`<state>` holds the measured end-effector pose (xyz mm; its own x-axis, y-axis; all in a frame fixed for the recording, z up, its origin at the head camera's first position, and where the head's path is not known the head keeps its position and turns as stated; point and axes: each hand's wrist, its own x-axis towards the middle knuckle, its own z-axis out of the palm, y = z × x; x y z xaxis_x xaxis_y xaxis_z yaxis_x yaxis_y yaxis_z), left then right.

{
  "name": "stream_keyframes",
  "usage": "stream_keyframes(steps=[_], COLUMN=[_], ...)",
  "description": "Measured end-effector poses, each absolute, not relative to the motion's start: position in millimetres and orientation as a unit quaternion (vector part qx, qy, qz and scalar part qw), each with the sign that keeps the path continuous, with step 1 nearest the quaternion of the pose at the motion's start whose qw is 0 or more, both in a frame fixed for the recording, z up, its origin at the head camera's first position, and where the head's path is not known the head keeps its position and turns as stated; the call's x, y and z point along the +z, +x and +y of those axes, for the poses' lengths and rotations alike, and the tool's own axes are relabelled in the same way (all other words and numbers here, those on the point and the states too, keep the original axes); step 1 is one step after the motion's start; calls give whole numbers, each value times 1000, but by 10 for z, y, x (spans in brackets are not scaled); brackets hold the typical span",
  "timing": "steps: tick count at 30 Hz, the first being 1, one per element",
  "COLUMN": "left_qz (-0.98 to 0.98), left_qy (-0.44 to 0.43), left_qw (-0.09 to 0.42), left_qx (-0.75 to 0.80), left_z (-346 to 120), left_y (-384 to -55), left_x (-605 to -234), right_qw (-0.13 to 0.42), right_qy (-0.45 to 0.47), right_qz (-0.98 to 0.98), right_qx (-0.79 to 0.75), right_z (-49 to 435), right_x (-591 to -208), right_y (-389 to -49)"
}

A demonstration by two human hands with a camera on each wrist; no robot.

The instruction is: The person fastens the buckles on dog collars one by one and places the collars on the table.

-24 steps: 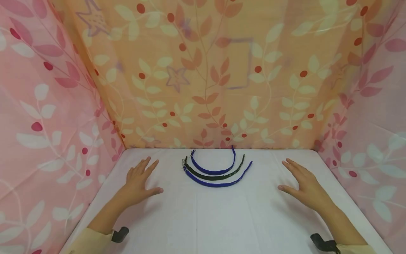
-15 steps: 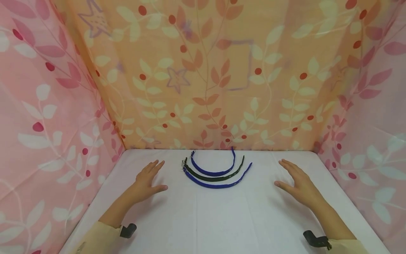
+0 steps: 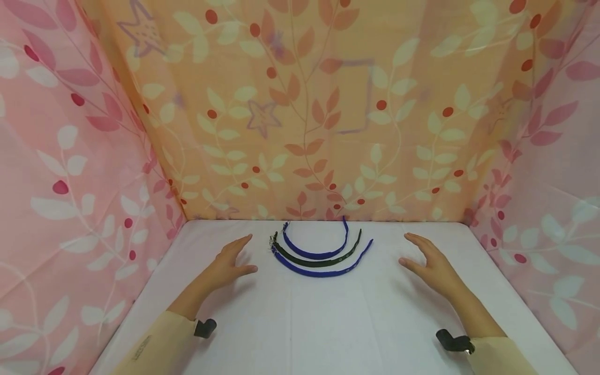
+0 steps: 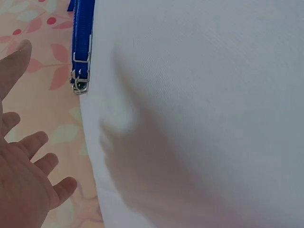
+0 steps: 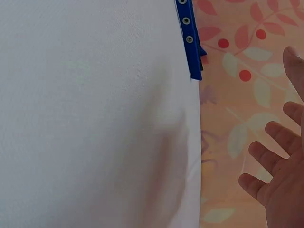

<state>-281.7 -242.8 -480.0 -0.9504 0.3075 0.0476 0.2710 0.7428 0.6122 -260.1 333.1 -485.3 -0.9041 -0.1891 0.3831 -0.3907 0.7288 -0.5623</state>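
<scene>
Three narrow collars lie curved, one inside another, in the middle of the table: a blue one (image 3: 321, 273) in front, a dark green one (image 3: 319, 263) between, and another blue one (image 3: 314, 255) behind. Their metal buckles point left. My left hand (image 3: 225, 268) hovers left of the buckle ends, fingers spread and holding nothing. On the other side, my right hand (image 3: 436, 268) hangs over the table with relaxed, parted fingers, apart from the collars' tips. A silver buckle (image 4: 80, 80) shows in the left wrist view, and a tip with metal eyelets (image 5: 187, 38) in the right wrist view.
A white cloth covers the table (image 3: 323, 328). An orange leaf-patterned curtain (image 3: 300, 120) stands along the back edge, with pink patterned curtains at the left (image 3: 70, 224) and right (image 3: 558, 208). A black piece sits at each sleeve cuff.
Both hands have moved inward toward the collars, the left hand to the right and the right hand to the left. The collars have stayed where they were.
</scene>
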Motion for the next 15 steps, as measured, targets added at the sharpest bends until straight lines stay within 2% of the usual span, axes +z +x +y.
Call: stream_keyframes(steps=[6, 15], left_qz=[928, 930], left_qy=[143, 143], left_qw=[45, 55], left_qx=[340, 335], left_z=[-2354, -2260], left_y=[-2971, -3178], left_x=[-4871, -4967], right_qw=[136, 74], right_qy=[152, 114], right_qz=[-915, -913], right_qx=[348, 386], right_z=[3299, 3251], right_x=[-4870, -4935], right_y=[-2698, -2868])
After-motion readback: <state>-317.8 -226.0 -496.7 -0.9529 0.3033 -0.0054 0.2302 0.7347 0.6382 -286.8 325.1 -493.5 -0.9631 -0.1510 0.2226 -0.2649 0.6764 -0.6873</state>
